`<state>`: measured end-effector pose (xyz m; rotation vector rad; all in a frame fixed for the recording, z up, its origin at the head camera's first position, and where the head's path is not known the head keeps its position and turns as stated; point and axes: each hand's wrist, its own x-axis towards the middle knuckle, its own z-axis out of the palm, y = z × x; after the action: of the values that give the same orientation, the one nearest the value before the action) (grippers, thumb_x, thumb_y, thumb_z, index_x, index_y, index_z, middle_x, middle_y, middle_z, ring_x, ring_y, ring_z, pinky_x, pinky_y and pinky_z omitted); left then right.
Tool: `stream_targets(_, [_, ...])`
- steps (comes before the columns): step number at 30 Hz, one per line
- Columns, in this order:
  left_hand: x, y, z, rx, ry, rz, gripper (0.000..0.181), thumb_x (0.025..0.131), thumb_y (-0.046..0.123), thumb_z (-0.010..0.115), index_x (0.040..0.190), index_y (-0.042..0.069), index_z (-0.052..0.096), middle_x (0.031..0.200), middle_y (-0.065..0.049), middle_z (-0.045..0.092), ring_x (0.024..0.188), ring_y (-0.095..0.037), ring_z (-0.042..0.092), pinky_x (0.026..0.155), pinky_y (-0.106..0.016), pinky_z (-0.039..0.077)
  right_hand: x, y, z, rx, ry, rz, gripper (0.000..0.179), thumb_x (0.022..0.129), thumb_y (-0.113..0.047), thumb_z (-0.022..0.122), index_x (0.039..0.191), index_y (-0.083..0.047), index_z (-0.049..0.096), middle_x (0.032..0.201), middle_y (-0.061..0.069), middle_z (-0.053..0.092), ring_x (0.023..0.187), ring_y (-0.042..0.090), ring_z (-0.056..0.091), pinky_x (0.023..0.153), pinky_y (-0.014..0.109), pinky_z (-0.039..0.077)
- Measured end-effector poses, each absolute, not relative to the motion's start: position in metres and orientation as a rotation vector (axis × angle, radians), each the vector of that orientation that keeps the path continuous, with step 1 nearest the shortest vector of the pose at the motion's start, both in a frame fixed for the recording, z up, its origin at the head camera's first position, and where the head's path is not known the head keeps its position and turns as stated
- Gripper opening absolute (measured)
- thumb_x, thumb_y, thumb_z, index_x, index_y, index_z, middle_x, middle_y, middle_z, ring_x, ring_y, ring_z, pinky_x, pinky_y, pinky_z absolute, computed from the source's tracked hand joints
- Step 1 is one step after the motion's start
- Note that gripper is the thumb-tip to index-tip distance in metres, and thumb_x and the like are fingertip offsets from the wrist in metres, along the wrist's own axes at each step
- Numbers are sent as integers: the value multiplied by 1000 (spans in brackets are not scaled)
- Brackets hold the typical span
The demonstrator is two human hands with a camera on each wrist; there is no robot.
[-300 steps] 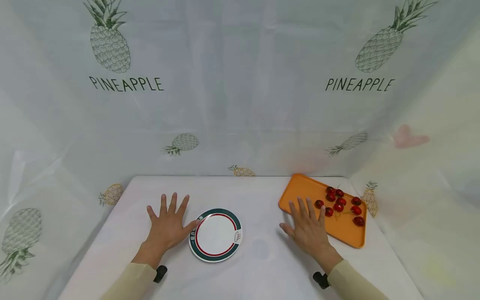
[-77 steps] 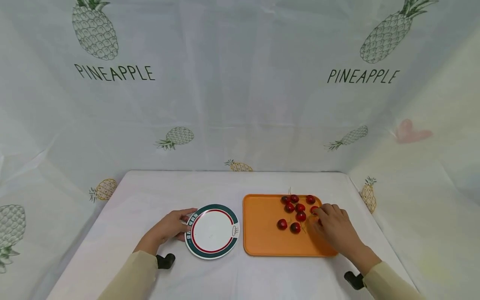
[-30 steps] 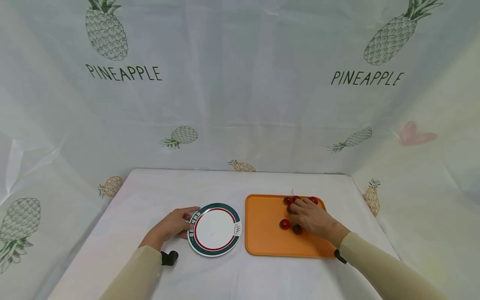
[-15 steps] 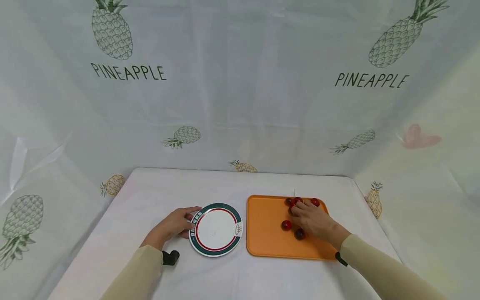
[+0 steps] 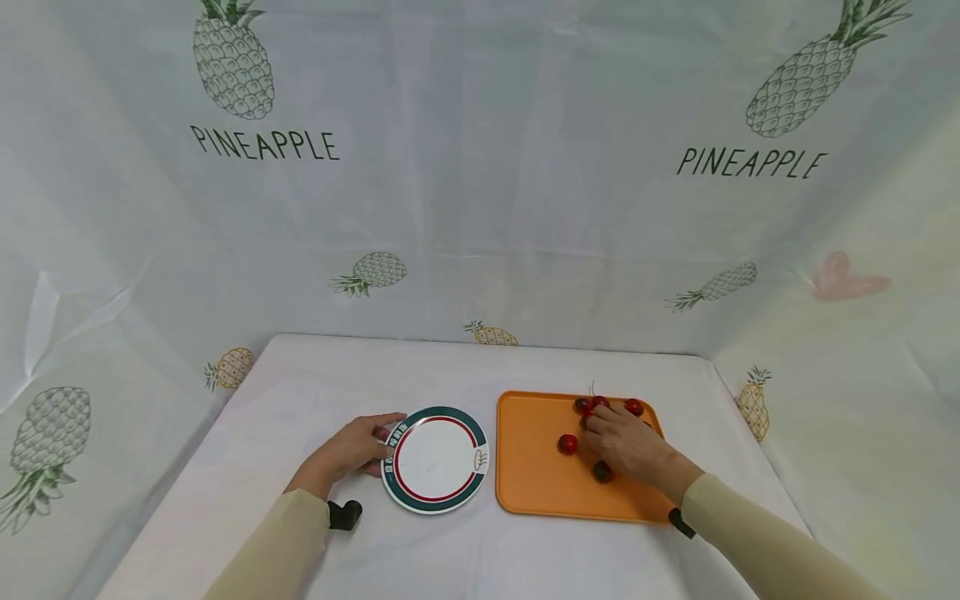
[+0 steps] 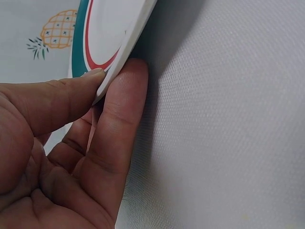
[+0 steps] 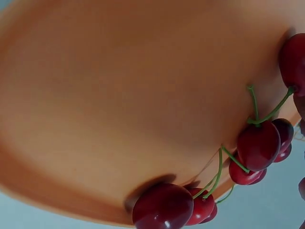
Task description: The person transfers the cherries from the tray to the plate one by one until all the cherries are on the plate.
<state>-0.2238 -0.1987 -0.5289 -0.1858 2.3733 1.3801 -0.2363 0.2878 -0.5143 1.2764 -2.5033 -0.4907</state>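
A white plate (image 5: 438,462) with a green rim and red ring is pinched at its left edge by my left hand (image 5: 347,450). In the left wrist view, the thumb (image 6: 62,98) presses on top and a finger (image 6: 125,90) lies beneath the rim. My right hand (image 5: 626,442) reaches down over cherries on an orange tray (image 5: 532,492), fingers bent and pointing left. One red cherry (image 5: 567,444) sits left of the fingertips, and a dark cherry (image 5: 602,472) lies below them. I cannot tell whether the right fingers hold a cherry.
Stemmed cherries (image 7: 258,145) cluster near the tray's edge in the right wrist view. Plate and tray stand side by side on a white-covered table (image 5: 360,367). Behind rises a pale pineapple-print curtain (image 5: 487,167).
Since ten seconds ago, the tray has come straight beside the plate, my left hand has taken the plate's rim, and my right hand has moved among the cherries. Lately two cherries shifted slightly.
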Motion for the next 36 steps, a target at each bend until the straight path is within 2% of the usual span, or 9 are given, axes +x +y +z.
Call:
stream_targets(3, [-224,-199,-529,-197,2370,1376,68,90,-4,75,151,21,60,119,-14,56,82,-22,61,62,-30,59,-235,286,-514,1275,-2503,-478,17,87,-16,87,97,-14,73,95,1,67,94,25,54,80,35,47])
stream_targets(9, [-223,-199,-529,-193,2382,1368,67,90,-5,74,151,20,60,118,-14,56,83,-22,60,62,-30,59,-234,281,-514,1261,-2507,-456,24,83,-17,90,98,-13,71,95,2,69,92,25,55,82,35,48])
stream_targets(19, [-226,-198,-531,-237,2374,1354,67,90,-4,75,150,22,61,119,-14,56,82,-23,61,62,-30,59,-238,269,-513,1225,-2467,-465,50,78,-15,95,113,-10,60,113,11,60,109,32,54,95,41,52])
stream_targets(22, [-227,-198,-531,-222,2371,1361,67,90,-4,74,150,21,61,119,-14,56,84,-23,61,62,-29,59,-241,264,-512,1209,-2453,-466,47,80,-13,93,112,-9,57,108,11,57,105,31,52,90,38,49])
stream_targets(28, [-228,-197,-529,-216,2369,1370,67,90,-5,74,150,20,61,119,-15,57,86,-23,61,63,-30,60,-252,241,-508,1194,-2390,-405,31,92,-14,83,101,-10,53,95,6,50,89,25,44,78,34,39])
stream_targets(31, [-228,-197,-528,-219,2371,1367,67,89,-5,75,150,21,61,119,-15,57,85,-23,62,62,-30,60,-255,223,-503,1195,-2370,-398,27,95,-18,79,99,-10,54,94,5,51,88,25,45,78,34,40])
stream_targets(36, [-228,-196,-526,-208,2389,1344,66,90,-4,75,150,20,61,120,-15,56,86,-23,60,62,-29,58,-257,188,-497,1192,-2406,-406,26,95,-23,80,105,-12,58,102,3,58,96,23,49,85,32,46])
